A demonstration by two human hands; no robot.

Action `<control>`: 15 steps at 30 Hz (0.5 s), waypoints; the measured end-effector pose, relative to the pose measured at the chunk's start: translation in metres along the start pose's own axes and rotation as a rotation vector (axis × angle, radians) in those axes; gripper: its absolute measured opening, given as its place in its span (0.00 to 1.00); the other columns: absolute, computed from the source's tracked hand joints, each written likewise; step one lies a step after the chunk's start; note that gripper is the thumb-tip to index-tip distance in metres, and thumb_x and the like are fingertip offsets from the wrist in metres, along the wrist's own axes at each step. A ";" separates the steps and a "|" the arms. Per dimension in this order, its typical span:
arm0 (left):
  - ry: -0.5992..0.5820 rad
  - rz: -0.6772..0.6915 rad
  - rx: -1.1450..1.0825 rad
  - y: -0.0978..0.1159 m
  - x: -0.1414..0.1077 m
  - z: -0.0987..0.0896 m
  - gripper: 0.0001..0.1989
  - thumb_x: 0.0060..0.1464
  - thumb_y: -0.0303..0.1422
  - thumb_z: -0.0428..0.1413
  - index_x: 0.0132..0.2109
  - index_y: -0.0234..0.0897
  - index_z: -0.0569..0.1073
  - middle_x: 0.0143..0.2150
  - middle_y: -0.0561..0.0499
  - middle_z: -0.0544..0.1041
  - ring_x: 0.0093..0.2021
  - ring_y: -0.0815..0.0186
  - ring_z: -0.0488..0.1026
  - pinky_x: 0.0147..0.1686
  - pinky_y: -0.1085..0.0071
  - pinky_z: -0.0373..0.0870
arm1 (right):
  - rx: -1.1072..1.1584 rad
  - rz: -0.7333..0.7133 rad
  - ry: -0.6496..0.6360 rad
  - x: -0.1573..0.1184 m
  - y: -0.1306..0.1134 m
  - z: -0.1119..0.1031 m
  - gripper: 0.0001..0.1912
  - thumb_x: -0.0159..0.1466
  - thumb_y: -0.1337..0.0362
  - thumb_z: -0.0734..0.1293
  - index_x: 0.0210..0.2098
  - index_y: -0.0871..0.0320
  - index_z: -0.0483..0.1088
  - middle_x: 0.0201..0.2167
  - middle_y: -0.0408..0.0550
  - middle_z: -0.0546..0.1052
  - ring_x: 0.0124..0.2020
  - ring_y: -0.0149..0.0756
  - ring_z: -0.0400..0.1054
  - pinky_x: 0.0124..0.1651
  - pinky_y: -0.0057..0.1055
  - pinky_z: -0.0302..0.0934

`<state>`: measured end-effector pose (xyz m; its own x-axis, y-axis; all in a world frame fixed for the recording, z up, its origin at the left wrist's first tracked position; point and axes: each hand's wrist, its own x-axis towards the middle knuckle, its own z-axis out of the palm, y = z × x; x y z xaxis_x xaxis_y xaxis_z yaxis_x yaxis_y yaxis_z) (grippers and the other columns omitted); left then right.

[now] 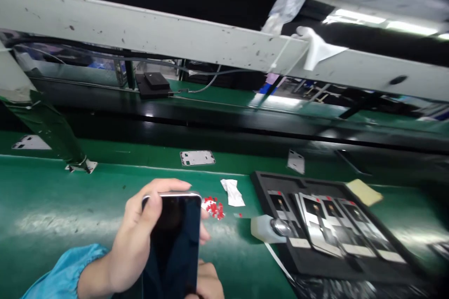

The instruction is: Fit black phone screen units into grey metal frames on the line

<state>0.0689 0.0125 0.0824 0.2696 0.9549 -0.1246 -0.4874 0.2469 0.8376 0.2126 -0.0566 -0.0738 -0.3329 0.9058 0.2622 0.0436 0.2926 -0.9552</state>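
A smartphone point(174, 243) with a dark screen is held upright in front of me, its lower end running out of the picture. Around its upper left part my left hand point(135, 231) is closed, thumb on the front edge and fingertips showing past the right side. My right hand point(208, 280) grips the phone's lower right edge, partly cut off by the frame. Just behind the phone lies a small pile of red and silver scraps point(214, 209). A crumpled white paper point(233, 193) rests beyond that pile.
To the right, a black foam tray point(259, 182) holds several phone screen parts point(329, 224). A translucent bottle with a metal top point(263, 229) stands at its near left edge. A yellow cloth point(365, 191) lies by the tray. Phone frames point(197, 158) lie along the back ledge; a green post point(56, 126) stands left.
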 end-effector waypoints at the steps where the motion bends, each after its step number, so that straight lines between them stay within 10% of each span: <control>1: 0.048 0.045 0.018 -0.001 0.001 0.000 0.22 0.66 0.57 0.55 0.52 0.44 0.75 0.41 0.45 0.84 0.34 0.53 0.83 0.34 0.60 0.83 | -0.005 0.000 0.074 0.004 0.000 0.003 0.42 0.69 0.26 0.52 0.17 0.55 0.57 0.13 0.44 0.63 0.17 0.33 0.60 0.25 0.32 0.50; 4: 0.162 0.206 0.090 -0.008 0.009 -0.006 0.20 0.65 0.58 0.56 0.50 0.49 0.77 0.41 0.47 0.85 0.33 0.50 0.83 0.31 0.52 0.84 | -0.008 0.016 0.229 0.021 -0.006 0.005 0.40 0.65 0.28 0.63 0.17 0.56 0.56 0.15 0.44 0.65 0.19 0.32 0.60 0.25 0.29 0.51; 8: 0.322 0.273 0.192 -0.019 0.036 -0.011 0.29 0.58 0.65 0.57 0.49 0.46 0.78 0.41 0.45 0.85 0.33 0.44 0.83 0.28 0.44 0.84 | 0.342 0.084 0.029 0.042 -0.007 -0.004 0.36 0.66 0.35 0.67 0.16 0.58 0.64 0.14 0.44 0.65 0.16 0.28 0.60 0.24 0.25 0.57; 15: 0.518 0.108 -0.024 -0.021 0.074 0.054 0.30 0.72 0.55 0.34 0.43 0.48 0.76 0.32 0.50 0.83 0.32 0.53 0.83 0.27 0.59 0.84 | 0.666 0.488 0.048 0.067 -0.015 -0.033 0.40 0.27 0.31 0.80 0.16 0.61 0.68 0.14 0.46 0.69 0.15 0.29 0.65 0.19 0.25 0.64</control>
<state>0.1443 0.0692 0.0840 -0.2255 0.9301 -0.2898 -0.5099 0.1407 0.8486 0.2212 0.0098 -0.0377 -0.3802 0.9003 -0.2121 -0.3990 -0.3665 -0.8405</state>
